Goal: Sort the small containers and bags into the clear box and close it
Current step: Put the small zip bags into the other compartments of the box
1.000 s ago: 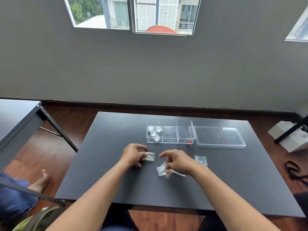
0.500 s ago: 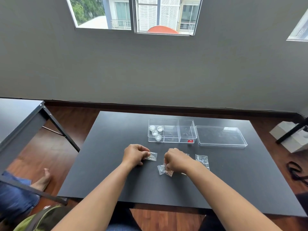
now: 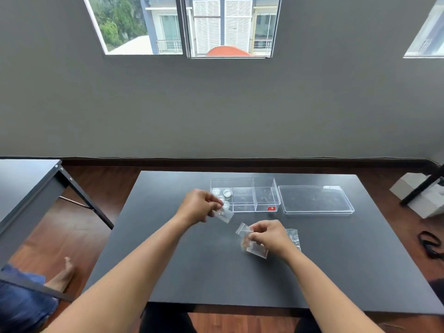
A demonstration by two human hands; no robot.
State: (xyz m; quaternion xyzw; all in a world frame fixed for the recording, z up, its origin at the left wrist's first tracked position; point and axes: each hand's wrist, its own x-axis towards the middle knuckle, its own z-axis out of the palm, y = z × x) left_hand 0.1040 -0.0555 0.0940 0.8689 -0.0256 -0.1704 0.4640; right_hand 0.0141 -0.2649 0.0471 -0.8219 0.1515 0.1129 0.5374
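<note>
Far left there's a second table (image 3: 26, 181) with a slanted leg, and below it someone's bare foot (image 3: 63, 275) on the wood floor next to a bit of blue fabric (image 3: 21, 306). The main table (image 3: 182, 267) is dark and matte. The left hand (image 3: 198, 205) is up off the surface, fingers pinched on the top edge of a small clear bag (image 3: 224, 214) that dangles from it, tilted, right in front of the box's left end. The box (image 3: 245, 194) sits toward the back of the table, open, split into three compartments: the left one has a few little round containers (image 3: 227, 193) in it, partly hidden by the hand so I can't count them for sure, and the middle and right ones look pretty bare, though it's clear plastic so hard to say. There's a small red sticker (image 3: 271, 208) at the front right corner of the box. Closer to the camera, the right hand (image 3: 270, 236) is curled around two more bags (image 3: 252, 241), gripping them just above the tabletop; they're blurry, and I can't tell if they touch the table. Another bag (image 3: 294, 236) lies flat just right of that hand, partly tucked behind it. Further right, the lid (image 3: 314, 199) lies flat on the table beside the box, very close to it. Off the right edge there's a white block (image 3: 422, 200) on the floor and a black cable (image 3: 430, 243).
</note>
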